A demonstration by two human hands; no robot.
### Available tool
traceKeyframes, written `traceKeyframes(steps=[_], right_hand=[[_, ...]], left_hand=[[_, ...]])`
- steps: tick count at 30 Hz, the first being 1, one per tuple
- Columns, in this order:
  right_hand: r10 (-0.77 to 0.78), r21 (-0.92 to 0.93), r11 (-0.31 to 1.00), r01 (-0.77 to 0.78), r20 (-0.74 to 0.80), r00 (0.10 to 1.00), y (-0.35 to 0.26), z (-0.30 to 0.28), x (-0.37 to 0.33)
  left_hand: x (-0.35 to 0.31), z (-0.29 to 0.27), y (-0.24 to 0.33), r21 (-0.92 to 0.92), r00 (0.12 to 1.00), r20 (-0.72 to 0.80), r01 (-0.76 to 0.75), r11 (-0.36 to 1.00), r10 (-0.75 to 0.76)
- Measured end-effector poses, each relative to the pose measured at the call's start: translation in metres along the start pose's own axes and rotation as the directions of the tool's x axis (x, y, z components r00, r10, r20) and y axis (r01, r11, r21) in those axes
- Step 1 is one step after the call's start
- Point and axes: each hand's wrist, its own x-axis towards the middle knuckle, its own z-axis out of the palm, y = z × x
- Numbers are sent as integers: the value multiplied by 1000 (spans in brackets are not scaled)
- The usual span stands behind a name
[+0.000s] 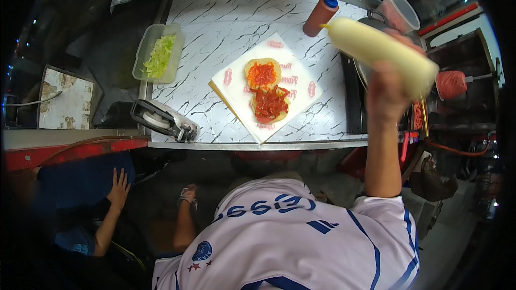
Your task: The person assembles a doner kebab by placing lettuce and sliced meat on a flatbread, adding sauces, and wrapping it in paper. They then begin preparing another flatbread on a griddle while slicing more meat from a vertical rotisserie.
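Observation:
My right hand [388, 88] is wrapped round a large pale-yellow squeeze bottle [379, 51], raised over the right side of the counter. The bottle lies tilted, its nozzle pointing to the upper left, near a red sauce bottle [321, 17] with a blue cap. On a stack of white printed paper sheets [236, 83] lie two bun halves: the far bun half [263, 73] has red sauce spread on it, and the near bun half [270, 104] bears a thicker red topping. Down by my side, below the counter edge, hangs my left hand [187, 194] in a clear plastic glove; its fingers are too small to read.
A clear tub [141, 59] of shredded lettuce [159, 56] stands at the left. Near the front left corner sits a black-and-white device [166, 122]. Another person's hand [119, 189] rests at lower left. Dark cooking equipment [355, 96] borders the counter's right side.

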Motion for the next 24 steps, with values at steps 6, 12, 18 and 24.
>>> traceKeyframes(steps=[6,12,18,24], right_hand=[[127,282,953,-113,-33,991,50,-21,-20],[402,204,883,-422,133,906,78,-27,-35],[446,197,871,-450,67,893,72,-20,-34],[420,184,889,-419,34,907,55,-10,-31]], left_hand=[[-23,15,16,-18,990,74,125,992,-123],[-30,42,11,-150,977,76,211,966,-201],[-28,49,9,-216,969,67,246,945,-237],[-19,48,5,-257,966,60,258,931,-251]])
